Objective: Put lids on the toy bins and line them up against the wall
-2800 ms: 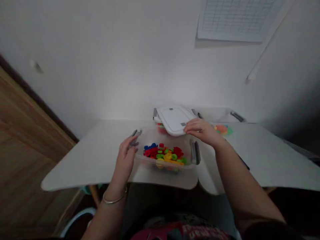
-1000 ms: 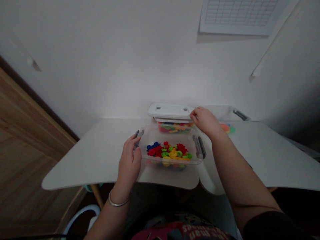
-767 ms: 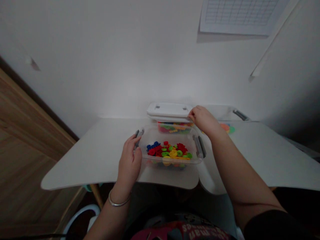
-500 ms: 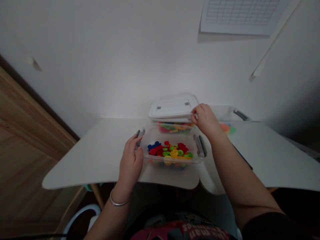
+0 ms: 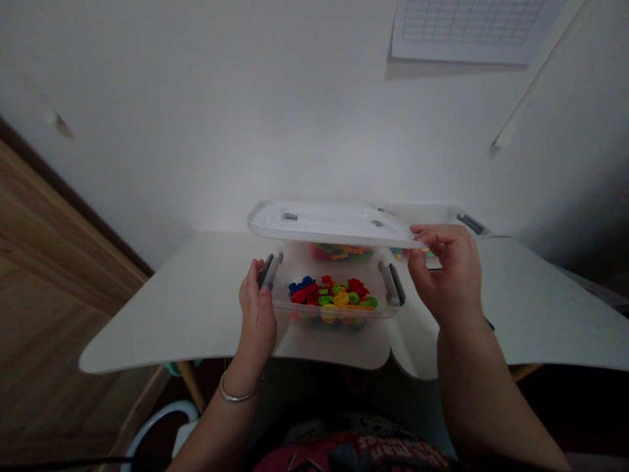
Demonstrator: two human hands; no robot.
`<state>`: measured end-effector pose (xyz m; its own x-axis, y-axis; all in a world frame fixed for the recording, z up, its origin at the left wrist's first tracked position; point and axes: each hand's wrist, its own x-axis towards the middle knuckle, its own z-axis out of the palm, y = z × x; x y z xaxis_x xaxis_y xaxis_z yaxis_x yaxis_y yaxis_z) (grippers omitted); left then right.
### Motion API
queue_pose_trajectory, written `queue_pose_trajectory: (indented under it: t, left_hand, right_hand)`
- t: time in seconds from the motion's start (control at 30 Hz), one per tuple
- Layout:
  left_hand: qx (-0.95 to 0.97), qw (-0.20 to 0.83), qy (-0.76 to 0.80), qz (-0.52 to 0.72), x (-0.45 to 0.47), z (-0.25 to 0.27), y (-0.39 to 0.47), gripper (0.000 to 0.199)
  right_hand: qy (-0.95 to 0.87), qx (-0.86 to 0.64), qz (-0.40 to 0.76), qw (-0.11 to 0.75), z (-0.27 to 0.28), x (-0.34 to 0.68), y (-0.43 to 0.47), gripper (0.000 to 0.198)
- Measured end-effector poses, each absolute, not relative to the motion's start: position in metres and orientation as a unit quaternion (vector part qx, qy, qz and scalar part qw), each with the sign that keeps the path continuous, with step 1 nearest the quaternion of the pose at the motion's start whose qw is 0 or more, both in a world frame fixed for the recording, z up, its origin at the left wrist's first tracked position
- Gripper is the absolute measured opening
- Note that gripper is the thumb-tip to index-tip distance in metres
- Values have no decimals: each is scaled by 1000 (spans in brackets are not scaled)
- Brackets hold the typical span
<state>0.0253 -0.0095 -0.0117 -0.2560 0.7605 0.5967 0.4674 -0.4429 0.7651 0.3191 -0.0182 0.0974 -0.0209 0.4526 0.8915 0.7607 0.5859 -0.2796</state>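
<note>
A clear plastic storage box (image 5: 339, 313) stands on the white table with its top uncovered. Small red, blue, yellow and green plastic toy pieces (image 5: 327, 293) lie inside it. My left hand (image 5: 258, 314) grips the box at its grey left latch (image 5: 270, 270), thumb on the near side. Between the thumb and fingers of my right hand (image 5: 449, 275) is the right corner of a white lid (image 5: 329, 223). The lid is held tilted above and behind the box, apart from its rim. A second grey latch (image 5: 393, 285) hangs outward on the box's right side.
Behind, partly hidden by the lid, are more coloured pieces (image 5: 339, 251). Another clear box (image 5: 432, 213) with a grey latch (image 5: 472, 223) stands against the wall at the back right. The white table (image 5: 196, 314) has a curved front edge. A printed grid sheet (image 5: 462, 33) hangs above.
My right hand has moved right and toward me, bringing the lid forward and lower over the box's back. My left hand has shifted slightly on the left latch. The box stays put.
</note>
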Motion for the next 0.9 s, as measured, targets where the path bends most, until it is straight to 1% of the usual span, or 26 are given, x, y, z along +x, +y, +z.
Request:
queue_pose_trajectory:
  t: [0.1, 0.23, 0.3, 0.4, 0.53, 0.63, 0.73, 0.9]
  left_hand:
    - [594, 140, 474, 635, 28, -7, -8, 69]
    - [601, 132, 434, 658, 33, 16, -5, 79]
    - [601, 122, 427, 665, 35, 29, -5, 81]
    - [599, 104, 446, 657, 38, 41, -10, 74]
    - [590, 79, 477, 647, 40, 42, -21, 57]
    - [583, 89, 474, 654, 41, 39, -25, 54]
    - [574, 123, 479, 653, 41, 39, -23, 54]
    - [584, 171, 506, 611, 34, 40, -15, 54]
  right_hand:
    - [-706, -427, -103, 555, 100, 318, -28, 16]
    - [-699, -436, -113, 555, 106, 314, -37, 15]
    - [-691, -442, -125, 558, 109, 311, -36, 14]
    - [-671, -451, -123, 575, 113, 306, -25, 14]
    - [-640, -447, -84, 619, 115, 303, 3, 19]
    - [-636, -465, -22, 616, 111, 304, 29, 20]
    - [-632, -501, 66, 587, 103, 308, 52, 23]
    - [-619, -551, 160, 537, 89, 313, 66, 28]
